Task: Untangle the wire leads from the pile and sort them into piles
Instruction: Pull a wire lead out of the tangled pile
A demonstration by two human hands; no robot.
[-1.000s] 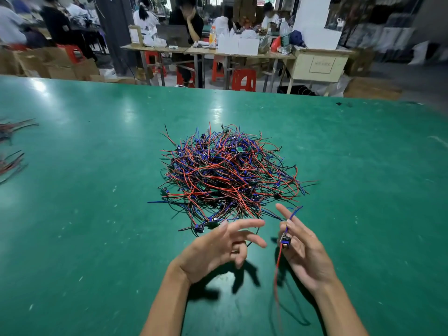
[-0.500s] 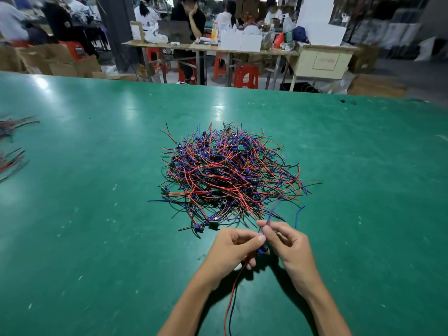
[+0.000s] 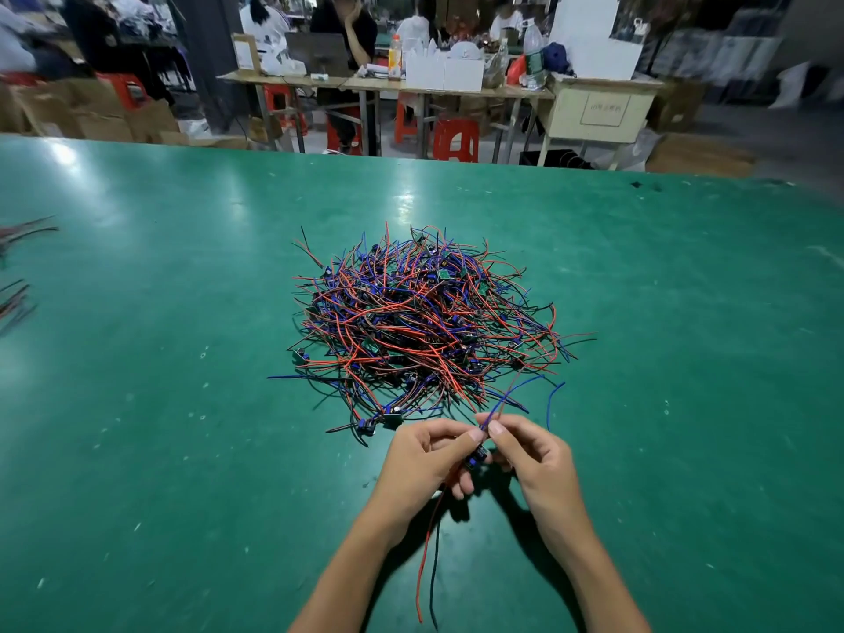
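Green bench (image 3: 137, 404) carries my tangled red, blue and black wire pile (image 3: 424, 322). Near it, my left hand (image 3: 424, 459) and right hand (image 3: 534, 459), fingers curled, together pinch one small blue-connector wire lead (image 3: 477, 456), thumbs nearly touching.

Green worktable (image 3: 137, 312), red stools (image 3: 456, 139), cluttered wooden tables (image 3: 365, 84) behind

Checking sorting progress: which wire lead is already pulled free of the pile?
The lead pinched between the left hand and right hand; its red and black wires hang below, clear of the tangled pile.
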